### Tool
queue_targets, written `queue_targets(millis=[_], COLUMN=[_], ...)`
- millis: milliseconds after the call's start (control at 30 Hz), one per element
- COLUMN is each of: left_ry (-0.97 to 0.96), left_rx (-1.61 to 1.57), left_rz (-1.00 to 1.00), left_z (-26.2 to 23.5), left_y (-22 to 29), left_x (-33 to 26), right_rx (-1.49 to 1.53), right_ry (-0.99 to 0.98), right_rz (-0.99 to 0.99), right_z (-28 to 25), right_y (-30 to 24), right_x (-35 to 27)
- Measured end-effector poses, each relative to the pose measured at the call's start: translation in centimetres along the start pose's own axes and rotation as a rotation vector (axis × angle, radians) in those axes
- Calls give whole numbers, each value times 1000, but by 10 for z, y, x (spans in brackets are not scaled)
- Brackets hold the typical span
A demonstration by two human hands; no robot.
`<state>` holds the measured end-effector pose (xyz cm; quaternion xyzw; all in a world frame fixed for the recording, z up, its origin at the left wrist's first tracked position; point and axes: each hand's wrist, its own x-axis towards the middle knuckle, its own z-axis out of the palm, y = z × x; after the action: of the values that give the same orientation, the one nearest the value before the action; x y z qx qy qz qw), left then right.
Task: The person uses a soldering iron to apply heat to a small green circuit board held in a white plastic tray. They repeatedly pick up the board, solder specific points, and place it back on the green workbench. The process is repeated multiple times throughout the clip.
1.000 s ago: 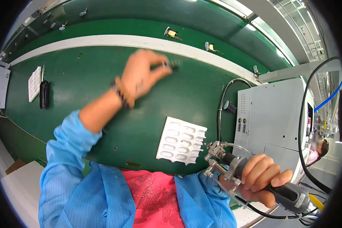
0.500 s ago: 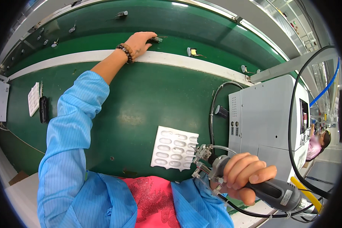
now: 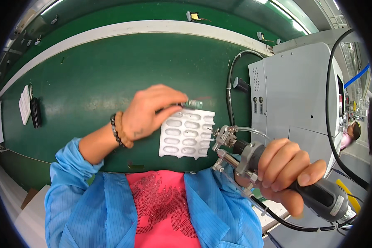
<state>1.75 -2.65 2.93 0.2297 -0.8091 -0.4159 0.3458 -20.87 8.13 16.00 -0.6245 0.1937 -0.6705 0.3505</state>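
My left hand (image 3: 149, 108) pinches a small electronic part with a green circuit board (image 3: 193, 104) between thumb and fingers. It is held at the far edge of a white moulded tray (image 3: 180, 136) with rows of oval hollows; whether it touches the tray I cannot tell. My right hand (image 3: 287, 171) is wrapped round a dark grey power screwdriver (image 3: 324, 198). The screwdriver's metal head (image 3: 225, 138), with fittings and a clear tube, points left, close to the tray's right edge.
A grey machine box (image 3: 291, 95) stands at the right, with a black hose (image 3: 228, 91) beside it. At the left lie another white tray (image 3: 25, 105) and a black case (image 3: 36, 112). Beyond the white rail (image 3: 144, 27), several small parts sit on the green strip. A person (image 3: 351, 132) is at far right.
My left hand has come back from the green strip beyond the rail to the tray, bringing the circuit board part. My right hand and the screwdriver have shifted slightly right.
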Motion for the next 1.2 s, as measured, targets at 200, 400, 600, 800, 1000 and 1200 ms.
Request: queue_targets(millis=[200, 400, 600, 800, 1000, 1200], left_ry=[-14, 42, 43, 44, 39, 38], left_rx=[85, 51, 6, -33, -33, -42], left_rz=[27, -1, -21, -59, -46, -56], left_z=[34, 44, 44, 42, 39, 39], left_y=[-8, -14, -17, -17, -20, -19], left_x=[-25, -29, -30, -30, -28, -27], right_rx=[-77, -86, -110, -97, -111, -106], right_ry=[-5, -24, -26, -30, -32, -85], right_rz=[-23, -3, 54, 87, 102, 175], right_z=[9, 22, 27, 30, 32, 30], right_y=[8, 34, 52, 59, 63, 67], right_x=[3, 12, 16, 17, 20, 26])
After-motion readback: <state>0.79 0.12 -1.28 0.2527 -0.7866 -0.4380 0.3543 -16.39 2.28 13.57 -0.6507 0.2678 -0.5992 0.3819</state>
